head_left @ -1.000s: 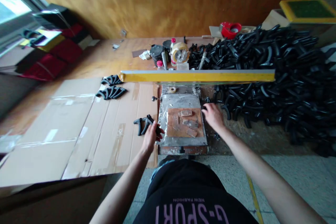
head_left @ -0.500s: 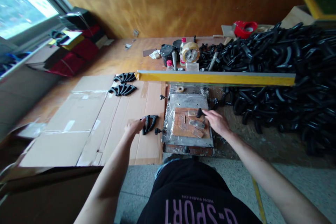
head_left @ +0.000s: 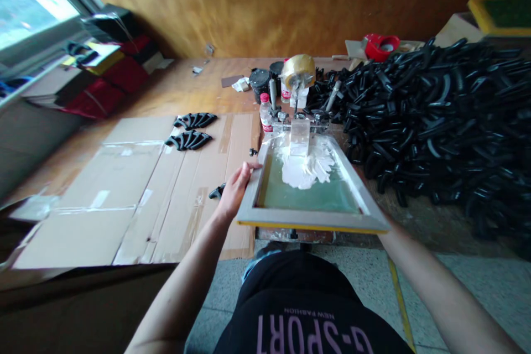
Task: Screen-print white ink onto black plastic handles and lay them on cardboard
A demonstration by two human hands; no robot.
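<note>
A framed screen [head_left: 315, 218] with green mesh and a patch of white paste [head_left: 301, 171] is lowered over the work plate. My left hand [head_left: 237, 187] is at the left side of the frame, its fingers pressed to the edge. The right forearm reaches under the frame's right corner, and the hand itself is hidden beneath the screen. Just left of my left hand, black curved parts [head_left: 216, 192] lie on the cardboard [head_left: 136, 204], partly covered by the hand. Two rows of black parts [head_left: 189, 140] lie farther back on the cardboard.
A big heap of black parts [head_left: 440, 121] fills the right side. Behind the screen stand a bottle with a red cap [head_left: 265, 113], black cups [head_left: 260, 84] and a tape roll [head_left: 299, 70]. Red and black stacks [head_left: 124, 74] sit by the window.
The screen has swung down from its raised position and now covers the plate. My left hand has moved right from the black parts to the frame; my right hand has gone out of sight under it.
</note>
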